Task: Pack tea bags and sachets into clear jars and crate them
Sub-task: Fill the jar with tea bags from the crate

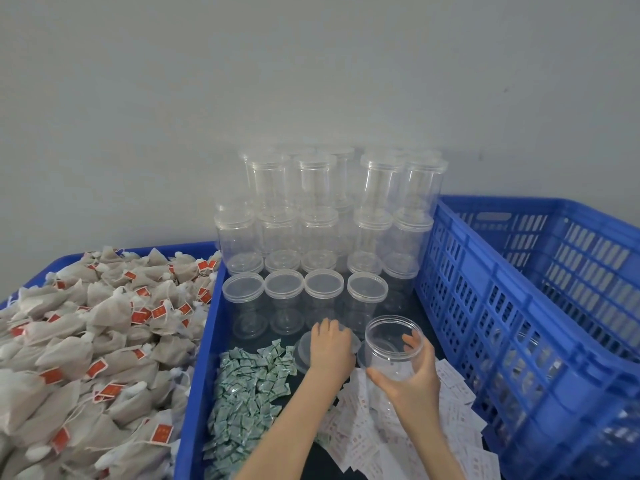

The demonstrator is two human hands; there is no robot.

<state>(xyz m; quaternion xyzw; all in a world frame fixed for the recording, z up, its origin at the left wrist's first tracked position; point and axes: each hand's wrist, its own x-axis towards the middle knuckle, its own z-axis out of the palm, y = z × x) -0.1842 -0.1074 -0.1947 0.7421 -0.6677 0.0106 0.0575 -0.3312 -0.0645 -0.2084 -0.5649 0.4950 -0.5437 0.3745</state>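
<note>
— What's in your grip?

— My right hand (412,379) holds an open clear jar (394,344), thumb at its near wall, fingers curled over the far rim. My left hand (330,344) rests fingers-down on a loose clear lid (306,346) at nine o'clock of the jar.

— And the rest?

— Green sachets (247,393) at seven o'clock, white sachets (367,441) beneath my wrists, lidded jars (320,220) stacked at twelve. Tea bags (90,341) heap far left; the blue crate (512,306) stands at three o'clock.

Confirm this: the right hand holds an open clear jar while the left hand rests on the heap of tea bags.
Not quite. In the head view the right hand holds the open clear jar, but the left hand rests on a clear lid in the middle tray, not on the tea bags.
</note>
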